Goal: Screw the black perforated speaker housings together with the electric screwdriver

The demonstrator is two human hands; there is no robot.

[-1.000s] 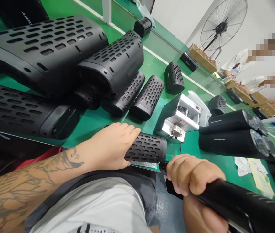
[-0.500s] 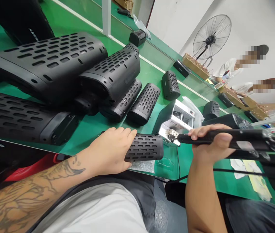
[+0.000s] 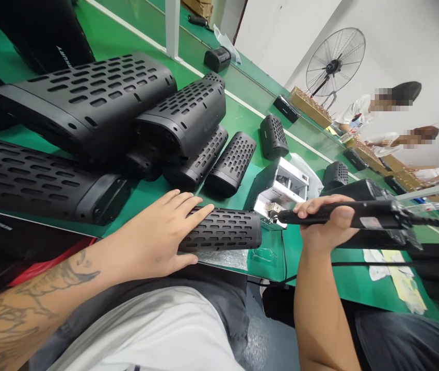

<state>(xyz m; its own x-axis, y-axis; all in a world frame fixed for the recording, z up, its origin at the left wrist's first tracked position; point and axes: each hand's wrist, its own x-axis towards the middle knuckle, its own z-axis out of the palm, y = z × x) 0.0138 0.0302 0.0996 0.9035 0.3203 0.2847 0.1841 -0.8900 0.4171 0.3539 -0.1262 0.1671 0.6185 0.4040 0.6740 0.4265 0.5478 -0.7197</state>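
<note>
My left hand [image 3: 161, 234] rests on a black perforated cylinder shell [image 3: 223, 229] lying at the near edge of the green bench [image 3: 149, 193], fingers wrapped over its left end. My right hand [image 3: 325, 226] grips a long black electric screwdriver [image 3: 358, 215], held level. The screwdriver's tip [image 3: 279, 219] points left at a small silver screw feeder box [image 3: 281, 190], just right of the cylinder's end.
Several larger black perforated housings [image 3: 87, 103] are piled at the back left. Smaller black shells [image 3: 230, 162] lie mid-bench. Smooth black cylinders [image 3: 358, 190] sit behind the screwdriver. Two other people sit far right by a standing fan [image 3: 335, 54]. Paper slips [image 3: 401, 278] lie at the right.
My right hand lifted the screwdriver from below the bench edge up to the feeder box, then eased slightly down and left. My left hand's fingers spread flatter along the cylinder.
</note>
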